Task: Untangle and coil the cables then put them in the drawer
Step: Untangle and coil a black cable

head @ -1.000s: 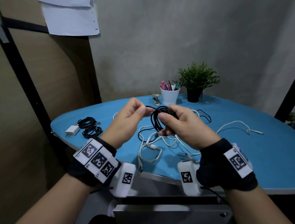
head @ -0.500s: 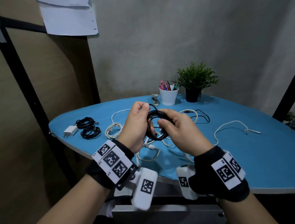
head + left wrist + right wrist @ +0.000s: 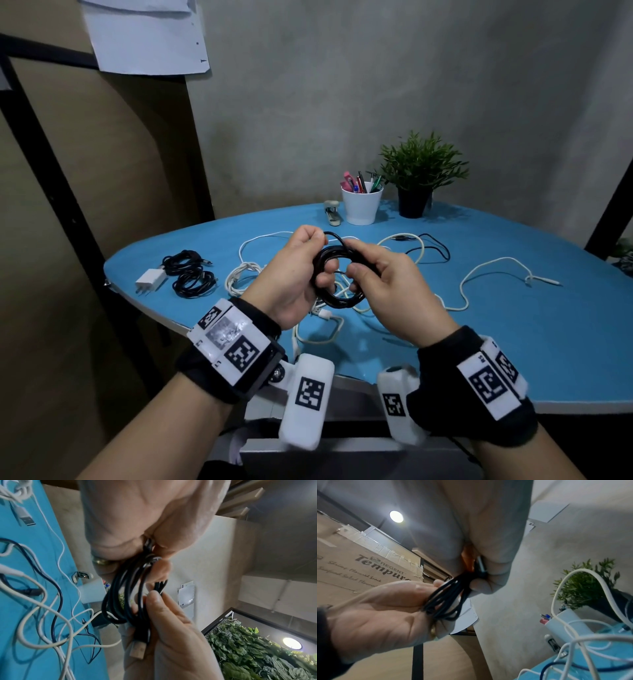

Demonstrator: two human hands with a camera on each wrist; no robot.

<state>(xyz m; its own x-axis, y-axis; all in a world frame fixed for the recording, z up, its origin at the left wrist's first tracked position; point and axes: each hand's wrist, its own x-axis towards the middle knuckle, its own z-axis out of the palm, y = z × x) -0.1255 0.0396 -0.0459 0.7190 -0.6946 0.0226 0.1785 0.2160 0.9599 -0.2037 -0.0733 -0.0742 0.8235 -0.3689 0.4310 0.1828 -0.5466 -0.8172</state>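
Note:
A black cable coil (image 3: 337, 279) hangs above the blue table (image 3: 513, 342), held between both hands. My left hand (image 3: 301, 263) grips its left side with the thumb through the loop, and it pinches a strand at the top. My right hand (image 3: 371, 272) pinches the coil's right side. The left wrist view shows the coil (image 3: 123, 595) with its USB plug (image 3: 137, 650) lying against the right hand's palm. In the right wrist view the coil (image 3: 448, 601) is squeezed between both hands. Tangled white cables (image 3: 329, 318) lie under the hands.
Two coiled black cables (image 3: 191, 277) and a white charger (image 3: 150, 279) lie at the left, with a coiled white cable (image 3: 239, 274) beside them. A long white cable (image 3: 479, 274) and a dark cable (image 3: 435, 246) trail right. Pen cup (image 3: 361, 205), stapler (image 3: 332, 214) and plant (image 3: 421, 174) stand behind. A grey drawer (image 3: 342, 459) sits below the table edge.
My left hand moved right from holding a loose strand and now grips the coil itself. The black cable's loops have been gathered into a tighter ring between both hands.

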